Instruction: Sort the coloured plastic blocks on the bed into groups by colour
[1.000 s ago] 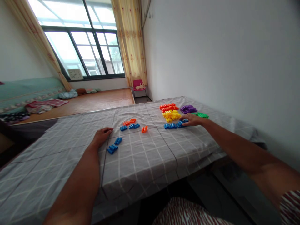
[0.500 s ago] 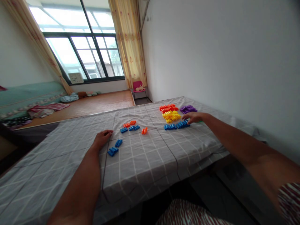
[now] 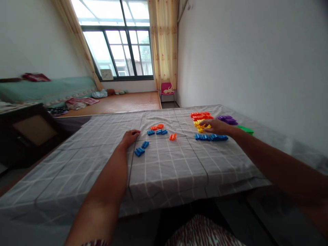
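Observation:
My left hand (image 3: 130, 136) rests palm down on the grey checked cloth (image 3: 166, 164), fingers loosely curled, holding nothing. Just right of it lie a few loose blue pieces (image 3: 141, 149). More loose blue and orange pieces (image 3: 157, 130) and an orange pair (image 3: 172, 137) sit farther out. My right hand (image 3: 214, 126) hovers over the sorted groups, fingers spread above the yellow pile (image 3: 201, 126), with the blue row (image 3: 211, 137) just in front of it. Orange pieces (image 3: 201, 115), purple pieces (image 3: 227, 119) and green pieces (image 3: 245, 129) lie around it.
The cloth-covered table runs along a white wall on the right. A dark cabinet (image 3: 28, 133) stands at the left. Behind are a wooden platform (image 3: 120, 102), bedding, a small pink chair (image 3: 166, 89) and a large window with curtains.
My right hand has lifted off the blue row and moved back over the yellow pile. The left hand has stayed put. The camera has turned left.

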The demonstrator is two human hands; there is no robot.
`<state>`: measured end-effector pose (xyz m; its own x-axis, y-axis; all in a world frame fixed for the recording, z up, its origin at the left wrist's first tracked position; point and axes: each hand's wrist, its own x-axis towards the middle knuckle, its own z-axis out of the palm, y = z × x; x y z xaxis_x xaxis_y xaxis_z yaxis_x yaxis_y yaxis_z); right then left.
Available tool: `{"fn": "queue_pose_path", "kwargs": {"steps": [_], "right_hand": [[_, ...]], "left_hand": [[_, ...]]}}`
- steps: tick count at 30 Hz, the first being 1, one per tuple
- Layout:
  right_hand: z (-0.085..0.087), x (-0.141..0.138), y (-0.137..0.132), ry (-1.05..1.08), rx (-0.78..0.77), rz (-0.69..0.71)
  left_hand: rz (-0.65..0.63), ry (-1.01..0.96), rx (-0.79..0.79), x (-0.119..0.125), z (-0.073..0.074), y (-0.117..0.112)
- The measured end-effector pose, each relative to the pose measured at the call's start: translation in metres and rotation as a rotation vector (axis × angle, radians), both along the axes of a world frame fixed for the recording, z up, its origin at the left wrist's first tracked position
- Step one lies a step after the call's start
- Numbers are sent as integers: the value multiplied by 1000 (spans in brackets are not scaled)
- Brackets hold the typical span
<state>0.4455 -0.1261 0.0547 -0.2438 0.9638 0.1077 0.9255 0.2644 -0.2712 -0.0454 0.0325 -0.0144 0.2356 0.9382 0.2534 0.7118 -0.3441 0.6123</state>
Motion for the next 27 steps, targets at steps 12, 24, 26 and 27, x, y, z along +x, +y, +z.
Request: {"fn": "queue_pose_path", "kwargs": {"steps": [12,24,26,27], "right_hand": [[-43,-273,70,42,150,584],[-26,-234,25,-264,6,267],[-26,-221,15,-241,-10,305],[-27,-215,12,-207,-17,345]], "left_hand": [[-83,-56,15,-5,-6,0],[-56,-48,11,-4,-16,12],[-53,-44,18,-4,-15,12],[-50,-42,16,-3,-14,11]]}}
